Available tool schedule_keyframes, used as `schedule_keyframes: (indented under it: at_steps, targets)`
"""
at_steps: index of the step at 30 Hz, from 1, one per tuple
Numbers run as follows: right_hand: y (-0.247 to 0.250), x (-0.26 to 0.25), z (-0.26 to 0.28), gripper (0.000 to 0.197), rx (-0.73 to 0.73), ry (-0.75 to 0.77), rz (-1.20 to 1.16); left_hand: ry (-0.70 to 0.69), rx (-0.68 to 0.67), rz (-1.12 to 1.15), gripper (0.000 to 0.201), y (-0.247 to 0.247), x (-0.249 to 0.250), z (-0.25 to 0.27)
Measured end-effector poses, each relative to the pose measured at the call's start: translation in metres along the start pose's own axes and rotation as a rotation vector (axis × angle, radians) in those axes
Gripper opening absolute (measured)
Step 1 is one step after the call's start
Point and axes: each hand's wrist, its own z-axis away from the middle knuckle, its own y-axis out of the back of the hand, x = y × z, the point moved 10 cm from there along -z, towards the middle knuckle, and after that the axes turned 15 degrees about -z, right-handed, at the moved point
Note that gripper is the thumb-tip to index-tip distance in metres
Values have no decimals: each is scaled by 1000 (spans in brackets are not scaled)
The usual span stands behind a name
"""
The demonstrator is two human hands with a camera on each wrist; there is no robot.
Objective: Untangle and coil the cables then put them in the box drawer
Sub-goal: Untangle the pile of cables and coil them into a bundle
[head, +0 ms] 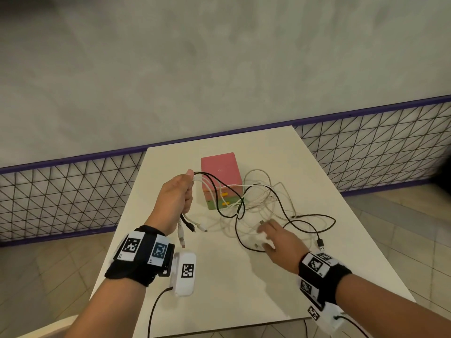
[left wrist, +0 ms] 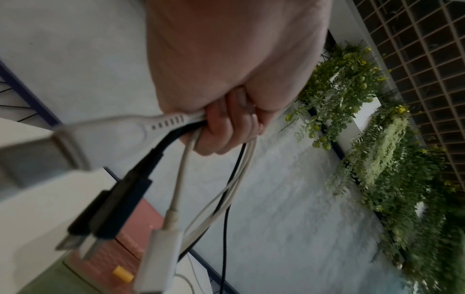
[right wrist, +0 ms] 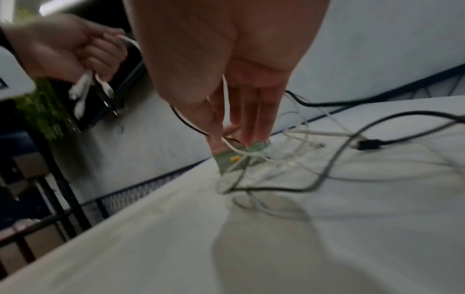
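Observation:
A tangle of white and black cables (head: 268,203) lies on the white table (head: 219,276), in front of and beside a small box (head: 220,167). The box has a pink top, a pink and a green drawer with yellow handles, both closed. My left hand (head: 183,193) is raised left of the box and grips a bundle of cable ends; their plugs (head: 188,228) hang below the fist, seen close in the left wrist view (left wrist: 120,199). My right hand (head: 271,236) reaches down into the tangle with straight fingers (right wrist: 251,111); white strands run past them, no grip shows.
A black plug (head: 321,243) lies at the tangle's right end, near the table's right edge. A wire-mesh fence with a purple rail (head: 73,191) runs behind the table. Green plants (left wrist: 377,139) hang on the wall. Bare tabletop lies near me.

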Motion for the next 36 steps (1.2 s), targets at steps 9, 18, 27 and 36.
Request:
schedule_keyframes:
  at_steps: [9,18,27,36]
  targets:
    - [4,-107,-50,41,53,257,-294,-213,-308,-468,35,-73,-4,43]
    - [-4,-4,-32,27,-17,-200,-298,-155,94,-212,57,26,5,29]
    - [34,-33,-48,30,206,-54,-192,165,70,-477,55,40,-112,16]
    - [-3,-16,-41,54,-151,-178,132,29,21,-362,48,20,-67,22]
